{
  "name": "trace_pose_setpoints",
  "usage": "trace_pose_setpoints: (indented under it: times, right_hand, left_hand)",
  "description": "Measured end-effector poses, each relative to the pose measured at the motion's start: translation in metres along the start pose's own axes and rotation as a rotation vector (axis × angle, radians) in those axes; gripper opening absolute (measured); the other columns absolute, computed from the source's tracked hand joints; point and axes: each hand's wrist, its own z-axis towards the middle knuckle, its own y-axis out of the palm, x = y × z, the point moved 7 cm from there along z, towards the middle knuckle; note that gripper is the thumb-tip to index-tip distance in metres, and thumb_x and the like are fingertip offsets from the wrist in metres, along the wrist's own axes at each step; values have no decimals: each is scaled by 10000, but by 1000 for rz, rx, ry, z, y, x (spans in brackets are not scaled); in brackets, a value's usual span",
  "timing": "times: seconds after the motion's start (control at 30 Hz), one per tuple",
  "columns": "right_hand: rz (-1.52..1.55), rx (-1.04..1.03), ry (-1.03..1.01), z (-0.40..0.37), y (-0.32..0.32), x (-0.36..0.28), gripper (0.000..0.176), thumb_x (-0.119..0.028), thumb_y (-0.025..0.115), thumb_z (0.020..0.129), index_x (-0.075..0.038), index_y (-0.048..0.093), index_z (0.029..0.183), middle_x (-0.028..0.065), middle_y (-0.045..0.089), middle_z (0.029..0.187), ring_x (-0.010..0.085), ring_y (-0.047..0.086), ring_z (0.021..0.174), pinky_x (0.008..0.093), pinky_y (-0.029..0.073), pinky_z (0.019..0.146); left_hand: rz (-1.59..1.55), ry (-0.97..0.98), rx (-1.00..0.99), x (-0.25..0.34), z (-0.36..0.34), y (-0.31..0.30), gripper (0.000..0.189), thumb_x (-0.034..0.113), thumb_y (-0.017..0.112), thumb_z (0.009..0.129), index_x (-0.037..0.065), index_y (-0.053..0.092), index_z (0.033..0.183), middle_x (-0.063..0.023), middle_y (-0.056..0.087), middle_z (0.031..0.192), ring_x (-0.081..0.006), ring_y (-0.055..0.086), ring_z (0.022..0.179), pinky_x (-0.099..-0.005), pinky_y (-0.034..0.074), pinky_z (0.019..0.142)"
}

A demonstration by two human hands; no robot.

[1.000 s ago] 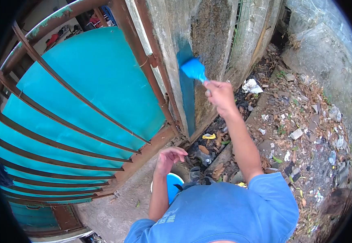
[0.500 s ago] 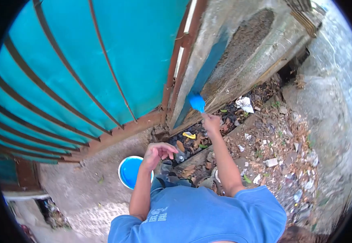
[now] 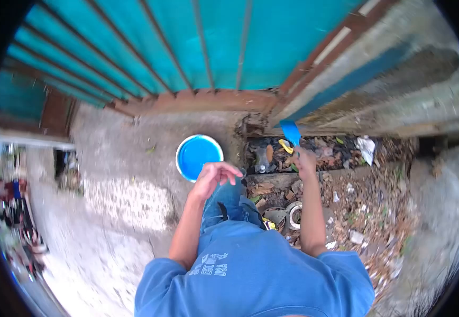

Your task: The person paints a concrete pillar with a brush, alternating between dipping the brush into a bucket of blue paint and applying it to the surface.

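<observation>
My right hand (image 3: 306,161) is wrapped round the handle of a paintbrush (image 3: 290,131), whose wide head is coated in bright blue. The brush head overlaps the low end of a blue painted strip (image 3: 340,84) on the grey wall. My left hand (image 3: 216,177) hangs in front of my body with its fingers loosely bent and apart, holding nothing. Just beyond it, a round white-rimmed bucket (image 3: 200,153) of blue paint stands on the concrete, its near edge partly covered by that hand in this view.
Teal sheeting behind brown bars (image 3: 219,47) rises in front of me. A rubble-filled gutter with dry leaves, a yellow wrapper (image 3: 286,146) and white crumpled litter (image 3: 366,149) runs along the wall's foot. Loose debris (image 3: 367,206) covers the ground at right. Concrete paving (image 3: 129,137) extends left.
The view has swung left, so the bucket shows more fully. My right hand has brought the brush lower along the wall, to the strip's bottom end. My left hand stays loosely bent.
</observation>
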Motion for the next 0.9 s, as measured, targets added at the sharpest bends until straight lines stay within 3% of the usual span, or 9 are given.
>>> trace_pose_setpoints:
  times: [0.17,0.37,0.5,0.57,0.6,0.7,0.77,0.83,0.9]
  right_hand:
    - [-137,-85,205,-28,17,118,103,-135,586,838,-56,556,781,-1,468,600,60,355,402,195,210,336]
    - [-373,-215,498,-73,62,187,92,-113,578,822,-47,553,764,2,467,595,68,367,406,212,224,337]
    - [-741,-291,344,-34,93,221,192,-171,596,812,-43,578,670,19,515,564,84,429,416,233,277,356]
    - [-1222,-342,-18,-2,122,237,234,-214,624,803,-12,619,685,69,560,553,156,508,443,319,353,401]
    - [-1442,-328,-492,12,146,245,264,-259,626,794,-4,651,732,141,606,588,248,597,540,406,424,506]
    - [-1499,-584,-348,42,232,298,288,-294,607,797,-14,666,777,194,622,647,328,632,654,448,453,601]
    - [-1582,-598,-372,68,272,359,303,-307,568,820,-22,669,825,202,637,709,374,625,705,466,471,656]
    - [-1730,-529,-607,89,320,412,295,-289,543,830,-19,655,870,212,647,788,414,613,762,496,485,690]
    - [-1754,-596,-394,111,358,466,267,-262,551,820,-17,641,875,229,646,837,425,614,799,501,499,733]
  left_hand:
    - [-42,-150,151,-55,-29,-38,617,556,388,940,3,660,971,-113,680,937,-129,605,722,-209,348,536]
    - [-39,-357,281,-107,-66,-76,621,572,382,937,21,668,962,-84,678,949,-117,601,725,-207,373,557]
    - [-45,-408,455,-117,-123,-124,599,555,380,946,34,674,962,-71,682,927,-104,600,734,-213,373,576]
    - [-108,-425,577,-134,-165,-161,603,561,373,945,40,675,964,-66,684,915,-110,601,741,-223,377,581]
    - [-107,-434,629,-138,-184,-179,600,569,382,938,49,680,967,-52,688,909,-106,601,738,-230,378,583]
    - [-147,-489,720,-179,-223,-259,587,560,380,943,57,681,977,-37,690,921,-105,602,739,-236,379,591]
    - [-250,-430,758,-214,-241,-301,572,537,367,956,57,677,982,-38,687,943,-105,600,755,-240,378,600]
    - [-168,-525,781,-238,-249,-346,607,538,334,962,16,637,1032,-78,671,997,-128,595,778,-240,375,621]
    - [-234,-409,912,-256,-258,-389,550,493,358,973,37,664,997,-58,682,972,-109,596,777,-243,372,621]
